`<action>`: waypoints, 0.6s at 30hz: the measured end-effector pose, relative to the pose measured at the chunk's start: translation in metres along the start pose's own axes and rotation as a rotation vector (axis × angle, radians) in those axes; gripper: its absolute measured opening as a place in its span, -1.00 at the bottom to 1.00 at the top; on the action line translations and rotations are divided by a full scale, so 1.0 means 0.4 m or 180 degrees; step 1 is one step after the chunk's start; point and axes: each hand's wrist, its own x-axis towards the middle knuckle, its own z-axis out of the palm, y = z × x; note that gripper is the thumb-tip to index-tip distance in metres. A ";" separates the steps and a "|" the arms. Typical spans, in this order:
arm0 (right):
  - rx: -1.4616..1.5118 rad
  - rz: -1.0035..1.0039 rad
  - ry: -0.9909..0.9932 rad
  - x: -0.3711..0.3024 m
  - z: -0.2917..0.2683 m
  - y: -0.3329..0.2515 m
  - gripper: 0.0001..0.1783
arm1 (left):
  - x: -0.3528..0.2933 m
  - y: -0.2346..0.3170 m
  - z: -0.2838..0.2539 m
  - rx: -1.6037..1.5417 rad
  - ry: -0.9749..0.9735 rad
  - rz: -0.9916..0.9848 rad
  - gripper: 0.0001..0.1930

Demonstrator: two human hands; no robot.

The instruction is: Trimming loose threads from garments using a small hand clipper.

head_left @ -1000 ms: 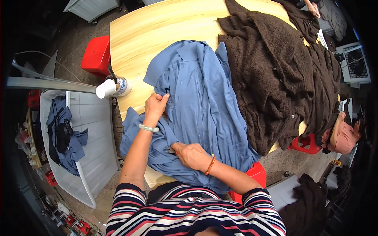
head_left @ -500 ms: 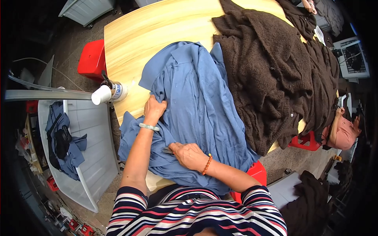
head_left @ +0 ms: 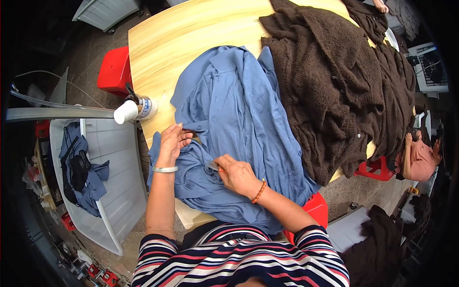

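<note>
The left arm reaches up from the near edge, nearly straight, and the left hand is at the left side of the blue shirt. Its thumb points far and its fingers curl loosely to the right, close to a strip of the shirt with a button on it. I cannot tell if they pinch the cloth. A pale bangle sits on that wrist. The right arm slants in from the near right, and the right hand is low over the shirt, knuckles up. Its fingers are closed around a small metal tool — the tip sticks out to the left. Orange beads go around this wrist. The shirt lies over the near middle of the table, just left of the brown clothes.

On the left, by the table, a white bin holds blue clothes and something black. Next to the right, on the table's left edge, a white cup is tipped on its side beside a jar.

Half a second ago the left hand was a fist on the shirt — now it has moved left and nearer, and its fingers are looser. The right hand has gone a little farther away, with the tool.
</note>
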 end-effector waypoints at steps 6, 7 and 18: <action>0.0162 -0.0033 0.0543 0.056 -0.044 -0.006 -0.76 | -0.004 -0.026 -0.017 -0.1863 -0.0452 -0.0141 -0.82; 0.0143 -0.0078 0.0601 0.057 -0.047 -0.001 -0.75 | -0.009 -0.023 -0.006 -0.1864 -0.0460 -0.0148 -0.82; 0.0479 -0.0412 0.1510 0.218 -0.064 0.025 -0.58 | -0.057 -0.009 0.067 -0.2358 -0.1204 0.0410 -0.67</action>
